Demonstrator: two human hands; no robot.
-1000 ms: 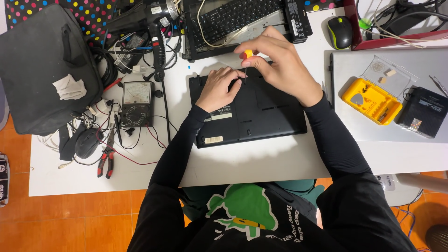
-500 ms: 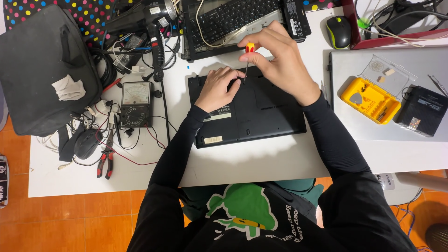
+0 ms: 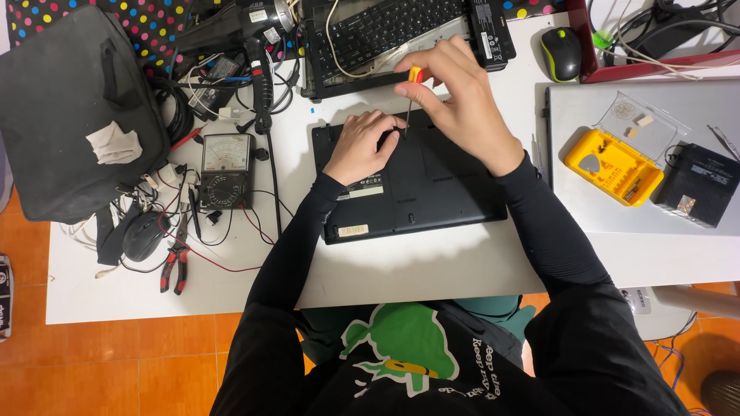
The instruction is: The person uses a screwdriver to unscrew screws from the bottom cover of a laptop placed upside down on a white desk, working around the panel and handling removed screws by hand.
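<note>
Both forearms, in black sleeves, reach forward from the body over the white table and meet above a black laptop that lies bottom side up, just under the fingers. The left hand rests palm down on the laptop's far left part, wrist bent a little inward, its fingers curled together and pressing on the case right beside the tip of a screwdriver. The right hand is raised above the laptop's far edge, wrist cocked, with thumb and fingertips pinched on the orange handle of the screwdriver, whose thin shaft points almost straight down to the case between the two hands.

Left of the left fingers, well apart, sit a meter with a dial and red-handled pliers, with a black bag beyond them. Right of the right hand, a yellow bit case lies open on a grey laptop. Beyond the fingertips are a black keyboard and a mouse.
</note>
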